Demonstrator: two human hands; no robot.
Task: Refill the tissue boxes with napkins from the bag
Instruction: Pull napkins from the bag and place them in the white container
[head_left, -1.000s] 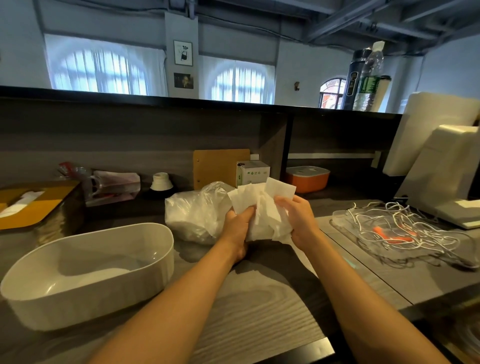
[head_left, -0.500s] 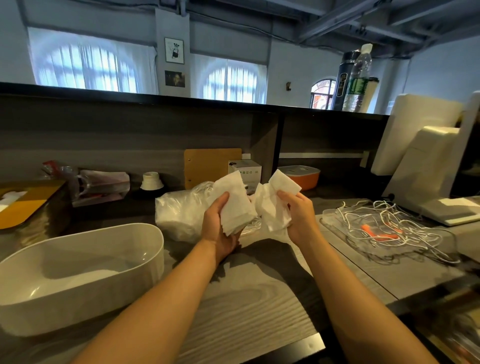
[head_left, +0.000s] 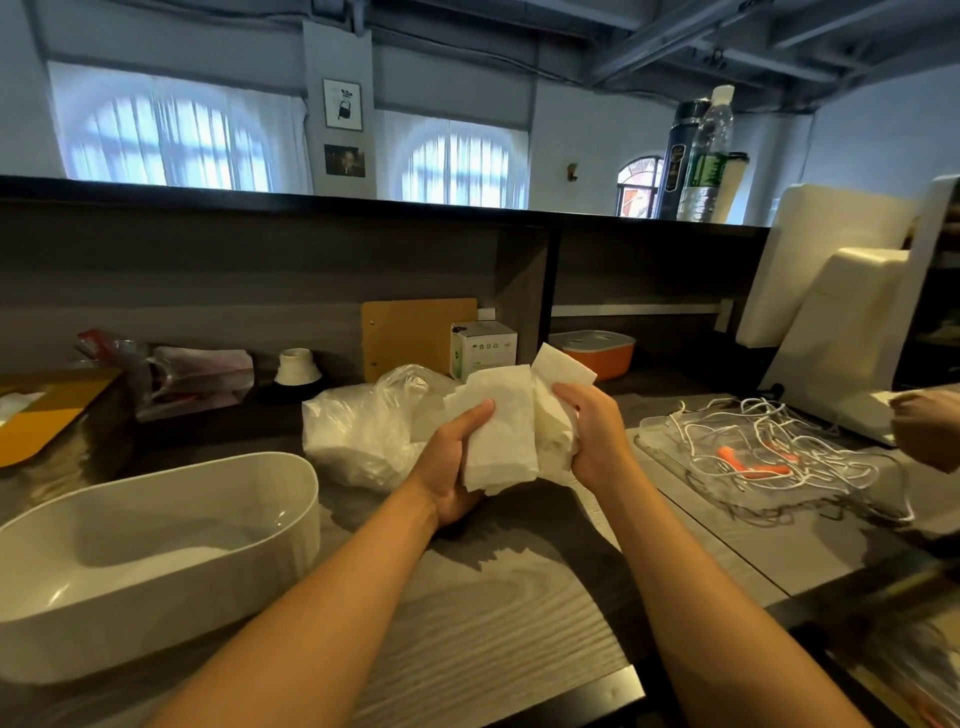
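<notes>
My left hand (head_left: 453, 467) grips a flat stack of white napkins (head_left: 501, 428) above the counter, thumb across its front. Right beside it, my right hand (head_left: 592, 439) holds a second, more crumpled bunch of napkins (head_left: 553, 410), and the two bunches touch. Behind my hands lies the clear plastic bag (head_left: 363, 431), crumpled on the counter. A white oval tissue box base (head_left: 156, 561) stands open and empty at the front left. Its wooden lid (head_left: 47, 410) with a tissue poking through rests at the far left.
A clear tray with tangled white cables (head_left: 769, 457) lies at the right, and another person's hand (head_left: 927, 426) shows at the right edge. A small white carton (head_left: 483, 348), an orange container (head_left: 597, 353) and a wooden board (head_left: 415, 332) stand against the back wall.
The one bundle was split into two bunches, one per hand. The hands have since come back together, so both bunches now touch.
</notes>
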